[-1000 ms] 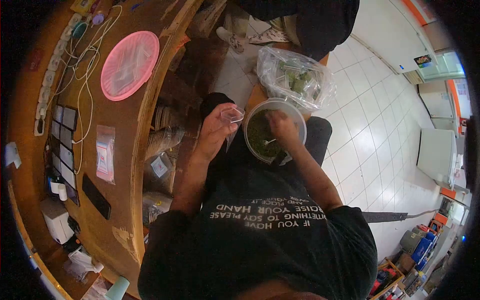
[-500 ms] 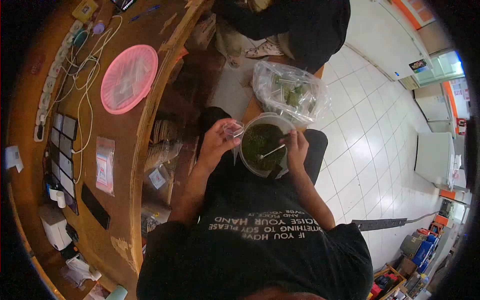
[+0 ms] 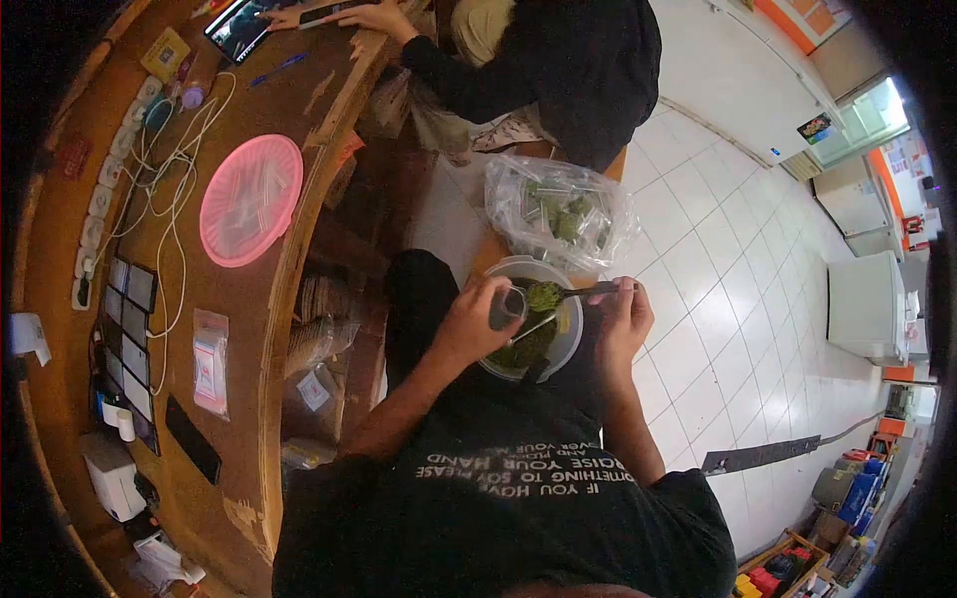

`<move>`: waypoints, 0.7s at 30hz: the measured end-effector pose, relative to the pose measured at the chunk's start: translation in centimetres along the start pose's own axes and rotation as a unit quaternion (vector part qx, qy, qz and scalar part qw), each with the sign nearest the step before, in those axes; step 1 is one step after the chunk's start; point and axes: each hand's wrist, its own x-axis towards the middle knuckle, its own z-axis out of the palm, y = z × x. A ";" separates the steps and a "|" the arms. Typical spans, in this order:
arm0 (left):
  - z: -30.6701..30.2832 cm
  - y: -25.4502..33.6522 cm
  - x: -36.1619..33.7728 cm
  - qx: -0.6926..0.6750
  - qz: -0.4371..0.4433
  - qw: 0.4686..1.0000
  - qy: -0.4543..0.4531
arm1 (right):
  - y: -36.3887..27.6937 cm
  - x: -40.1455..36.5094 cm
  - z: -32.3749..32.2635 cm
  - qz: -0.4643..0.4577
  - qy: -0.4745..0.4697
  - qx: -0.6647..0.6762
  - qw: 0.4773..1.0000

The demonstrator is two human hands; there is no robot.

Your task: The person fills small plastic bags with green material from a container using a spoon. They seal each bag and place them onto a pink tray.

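In my left hand (image 3: 477, 324) is a small clear plastic cup (image 3: 509, 305), tilted over the left side of a round tub (image 3: 570, 351). My right hand (image 3: 625, 317) grips the dark handle of a spoon (image 3: 596, 289). A heap of green, moss-like material (image 3: 543, 296) sits on the spoon, close to the cup's mouth. The translucent tub rests at my lap and contains dark green loose material (image 3: 528, 349). A thin pale utensil (image 3: 534, 329) lies across that material. Beyond the tub stands a clear plastic bag (image 3: 503, 204) with green clumps and small clear containers inside.
Left of me runs a wooden desk (image 3: 239, 369) bearing a pink basket (image 3: 211, 234) with clear packets, white cables (image 3: 159, 199), a packaged item (image 3: 209, 364) and a black phone (image 3: 192, 439). Ahead, another person in black (image 3: 588, 70) has their hands near a screen (image 3: 239, 28).
My right hand has lifted a spoonful of green material from the tub and drawn right. My left hand has moved the cup right, over the tub. The other person's hands have come into view.
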 end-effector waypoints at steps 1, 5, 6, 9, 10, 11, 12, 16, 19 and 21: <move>0.7 0.1 0.1 0.003 0.013 1.000 0.010 | 0.1 -0.4 0.3 -0.002 0.001 0.001 1.000; 2.8 0.0 0.1 0.012 0.026 0.999 0.017 | -0.2 -2.2 0.6 -0.331 -0.166 -0.280 0.886; 3.0 -0.1 0.1 0.004 0.012 1.000 0.010 | -0.6 -2.4 0.8 -0.472 -0.277 -0.349 0.761; 2.9 -1.0 0.0 -0.035 -0.024 0.999 0.005 | -1.3 -3.1 0.7 -0.531 -0.231 -0.278 0.767; 2.7 -1.2 -0.2 -0.030 -0.024 0.999 0.008 | -1.0 -3.4 0.3 -0.532 -0.232 -0.273 0.767; 2.2 -1.5 -0.1 -0.066 -0.034 0.997 -0.009 | -0.6 -3.3 -0.1 -0.492 -0.174 -0.255 0.814; 1.5 -1.8 -0.2 -0.099 -0.045 0.994 -0.026 | -0.4 -3.0 -0.2 -0.446 -0.118 -0.232 0.856; 1.1 -2.8 -1.3 -0.370 -0.111 0.923 -0.002 | 6.0 -0.6 -0.3 -0.196 -0.413 -0.476 0.752; -0.1 -2.2 -1.2 -0.526 -0.149 0.837 0.015 | 7.1 -1.8 -0.5 -0.220 -0.491 -0.588 0.604; -1.4 -1.4 -1.1 -0.484 -0.147 0.862 -0.016 | 5.0 -2.2 0.5 -0.196 -0.495 -0.578 0.618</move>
